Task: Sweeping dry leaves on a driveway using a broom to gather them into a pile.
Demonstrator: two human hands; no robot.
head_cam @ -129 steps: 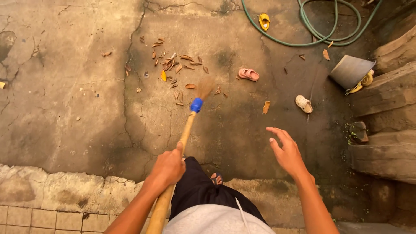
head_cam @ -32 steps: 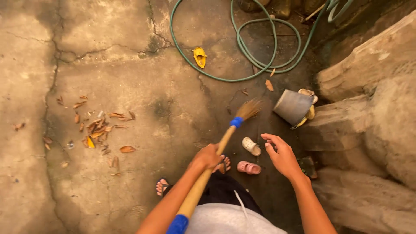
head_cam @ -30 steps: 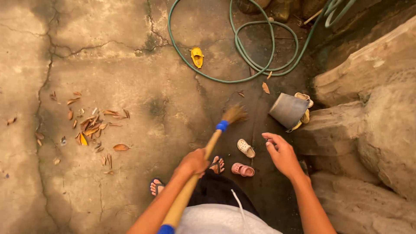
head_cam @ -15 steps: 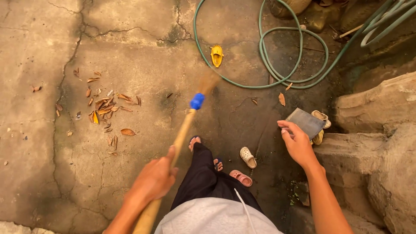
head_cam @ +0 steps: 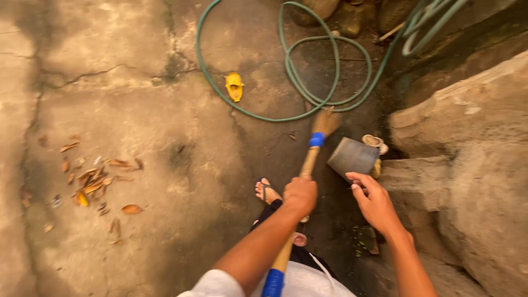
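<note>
L hand (head_cam: 300, 195) grips broom (head_cam: 308, 165), head now swung to 1 o'clock by dustpan (head_cam: 353, 157); R hand (head_cam: 375, 201) open, nearer the pan w/ each step.

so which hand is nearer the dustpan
Right. The right hand reaches with open fingers just below the grey dustpan, almost at its edge. The left hand grips the broom handle farther to the dustpan's left.

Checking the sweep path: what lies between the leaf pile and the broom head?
Head view: only bare cracked concrete between leaf pile and broom head.
</note>
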